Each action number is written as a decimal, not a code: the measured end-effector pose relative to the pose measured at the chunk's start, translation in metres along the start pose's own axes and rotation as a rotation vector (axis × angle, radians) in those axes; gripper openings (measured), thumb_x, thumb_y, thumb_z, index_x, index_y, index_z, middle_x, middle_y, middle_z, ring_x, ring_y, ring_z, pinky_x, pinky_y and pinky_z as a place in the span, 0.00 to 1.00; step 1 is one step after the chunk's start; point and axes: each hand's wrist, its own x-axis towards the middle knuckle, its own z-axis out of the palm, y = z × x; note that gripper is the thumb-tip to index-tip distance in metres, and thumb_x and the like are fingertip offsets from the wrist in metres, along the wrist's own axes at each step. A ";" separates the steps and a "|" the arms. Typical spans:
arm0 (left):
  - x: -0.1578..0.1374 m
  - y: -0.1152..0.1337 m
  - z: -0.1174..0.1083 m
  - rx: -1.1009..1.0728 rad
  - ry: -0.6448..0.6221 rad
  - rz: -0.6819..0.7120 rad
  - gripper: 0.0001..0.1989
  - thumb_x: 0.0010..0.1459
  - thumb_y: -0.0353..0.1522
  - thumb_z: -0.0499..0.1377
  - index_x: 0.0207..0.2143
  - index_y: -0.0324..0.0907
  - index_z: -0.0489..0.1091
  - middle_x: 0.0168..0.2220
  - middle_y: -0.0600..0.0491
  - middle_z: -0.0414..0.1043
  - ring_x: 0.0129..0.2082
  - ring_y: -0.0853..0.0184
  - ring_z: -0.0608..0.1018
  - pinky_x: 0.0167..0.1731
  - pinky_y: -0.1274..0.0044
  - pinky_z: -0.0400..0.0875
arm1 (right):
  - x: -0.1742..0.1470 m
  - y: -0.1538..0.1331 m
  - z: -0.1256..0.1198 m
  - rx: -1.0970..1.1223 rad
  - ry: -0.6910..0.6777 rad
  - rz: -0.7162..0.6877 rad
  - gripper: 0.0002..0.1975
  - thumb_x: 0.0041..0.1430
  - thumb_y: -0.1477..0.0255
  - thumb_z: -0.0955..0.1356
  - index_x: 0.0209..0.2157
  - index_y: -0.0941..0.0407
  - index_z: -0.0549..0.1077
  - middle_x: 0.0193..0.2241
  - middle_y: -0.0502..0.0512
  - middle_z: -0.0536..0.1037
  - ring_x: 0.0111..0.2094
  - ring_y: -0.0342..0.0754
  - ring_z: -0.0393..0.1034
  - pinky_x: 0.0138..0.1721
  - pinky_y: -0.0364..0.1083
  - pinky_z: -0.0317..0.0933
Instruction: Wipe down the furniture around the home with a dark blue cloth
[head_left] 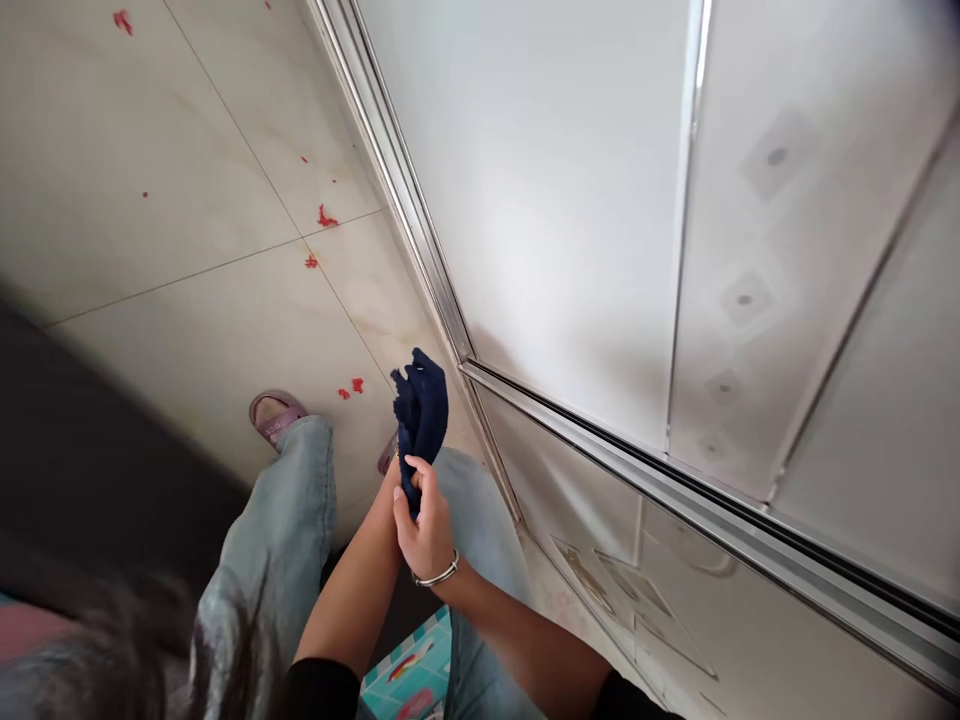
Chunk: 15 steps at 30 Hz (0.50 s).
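A dark blue piece of knitted cloth, sock- or glove-like with a ragged edge on its left side, covers the end of my left arm. My left hand is hidden in or behind it, so its fingers do not show. Closed on the lower edge of this cloth is my right hand, thumb and fingers pinching it near the left wrist. A silvery bracelet circles my right wrist. Both hands are above my right knee, over the floor.
Tall white glossy panels with a metal rail rise close on the right. Red scraps lie scattered on the pale tiled floor. A dark surface stands at left. My slippered foot and jeans are below.
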 end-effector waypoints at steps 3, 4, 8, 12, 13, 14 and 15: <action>0.035 -0.001 0.011 -0.176 -0.036 0.040 0.17 0.70 0.38 0.50 0.55 0.45 0.71 0.32 0.58 0.50 0.31 0.79 0.66 0.43 1.00 0.61 | 0.031 0.014 0.011 -0.002 0.018 -0.003 0.20 0.68 0.70 0.61 0.60 0.53 0.63 0.32 0.53 0.73 0.31 0.49 0.70 0.35 0.49 0.70; 0.047 -0.002 0.015 -0.199 -0.060 0.042 0.17 0.70 0.39 0.50 0.55 0.45 0.71 0.32 0.58 0.50 0.31 0.80 0.66 0.43 1.01 0.61 | 0.042 0.019 0.015 -0.001 0.025 -0.002 0.20 0.68 0.70 0.61 0.60 0.53 0.63 0.32 0.52 0.72 0.31 0.49 0.70 0.35 0.49 0.69; 0.094 -0.002 0.033 -0.192 -0.101 0.061 0.17 0.71 0.39 0.49 0.53 0.43 0.71 0.32 0.59 0.54 0.31 0.79 0.67 0.41 0.98 0.65 | 0.085 0.040 0.033 0.021 0.062 0.008 0.21 0.68 0.69 0.62 0.60 0.54 0.62 0.32 0.51 0.70 0.32 0.48 0.68 0.36 0.48 0.68; 0.137 -0.003 0.048 -0.192 -0.059 0.044 0.21 0.73 0.36 0.41 0.51 0.44 0.73 0.31 0.59 0.56 0.29 0.78 0.68 0.36 0.94 0.67 | 0.124 0.059 0.049 0.057 0.088 -0.003 0.21 0.67 0.69 0.63 0.60 0.55 0.63 0.32 0.51 0.69 0.33 0.47 0.67 0.38 0.47 0.67; 0.147 -0.004 0.050 -0.211 -0.058 0.029 0.21 0.73 0.36 0.41 0.51 0.43 0.73 0.31 0.58 0.55 0.29 0.78 0.67 0.36 0.95 0.67 | 0.133 0.063 0.052 0.062 0.099 -0.009 0.21 0.67 0.70 0.63 0.60 0.55 0.63 0.32 0.50 0.69 0.33 0.47 0.67 0.39 0.47 0.66; 0.156 -0.005 0.053 -0.232 -0.067 0.009 0.20 0.73 0.36 0.43 0.51 0.42 0.73 0.32 0.58 0.55 0.28 0.78 0.67 0.36 0.96 0.67 | 0.141 0.067 0.054 0.065 0.110 -0.010 0.20 0.67 0.70 0.63 0.59 0.55 0.63 0.31 0.50 0.68 0.33 0.46 0.66 0.39 0.46 0.65; 0.166 -0.006 0.055 -0.250 -0.082 -0.019 0.18 0.73 0.36 0.45 0.51 0.41 0.72 0.32 0.58 0.55 0.28 0.79 0.66 0.35 0.96 0.66 | 0.148 0.070 0.055 0.070 0.123 -0.007 0.20 0.66 0.70 0.63 0.59 0.56 0.64 0.31 0.49 0.67 0.33 0.46 0.66 0.39 0.46 0.65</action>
